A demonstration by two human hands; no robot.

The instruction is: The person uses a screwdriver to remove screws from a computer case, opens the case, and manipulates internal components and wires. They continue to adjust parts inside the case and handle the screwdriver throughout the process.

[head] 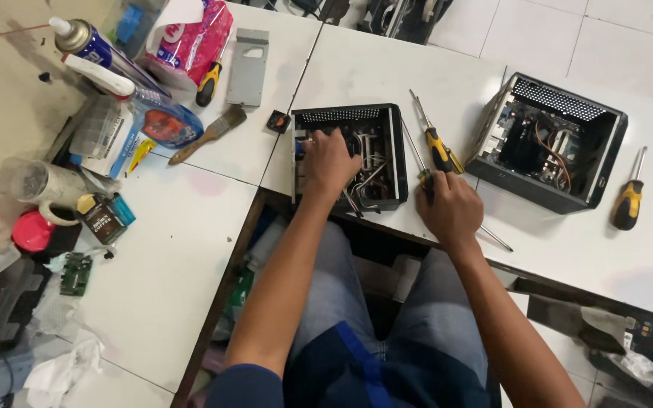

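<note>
The white bench [190,249] is carrying an open black computer case [387,151]; the left hand [329,162] is reaching inside, steadying it (grip hidden), while at 3 o'clock the right hand [450,205] is clenching a screwdriver [426,180]

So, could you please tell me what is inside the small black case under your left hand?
Inside the small black case, grey cables and metal parts show. The left hand covers the rest.
</note>
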